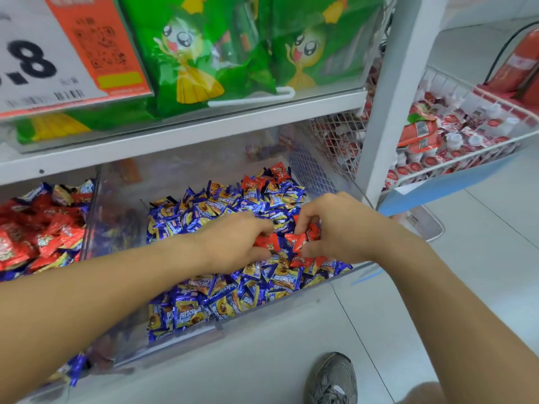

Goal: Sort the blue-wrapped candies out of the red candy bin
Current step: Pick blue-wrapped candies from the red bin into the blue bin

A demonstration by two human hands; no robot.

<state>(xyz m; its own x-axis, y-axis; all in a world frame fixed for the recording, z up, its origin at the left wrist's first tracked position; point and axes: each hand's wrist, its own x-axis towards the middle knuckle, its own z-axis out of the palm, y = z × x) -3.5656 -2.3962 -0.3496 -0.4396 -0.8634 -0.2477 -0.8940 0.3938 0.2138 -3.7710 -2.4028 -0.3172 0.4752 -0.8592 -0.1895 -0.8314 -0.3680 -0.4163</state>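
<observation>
Since both hands were already gathered over the same cluster of red-wrapped candies (294, 243) lying on top of the blue-wrapped candies (221, 295) in the clear bin (291, 298), the step in hand looked like picking the stray reds out of the blue pile, and doing it well would have meant pinching only red wrappers, lifting them clear before moving sideways, and not dragging blue pieces over the low front wall. The left hand (233, 243) lay knuckles up, wrist low over the pile, its fingers curled round a red candy at its fingertips. The right hand (335, 228) came in from the right, arched higher, fingers bent down and pinching another red piece, the two hands almost touching over the cluster. A few more red candies (262, 179) sat at the back of the blue pile, so that corner would need a pass too. The red candy bin (43, 228) stood just to the left, behind a clear divider, and blue wrappers showed along its rear and lower edges, so by my judgement the sorting there was not finished. Green snack bags (204, 53) filled the shelf above.
</observation>
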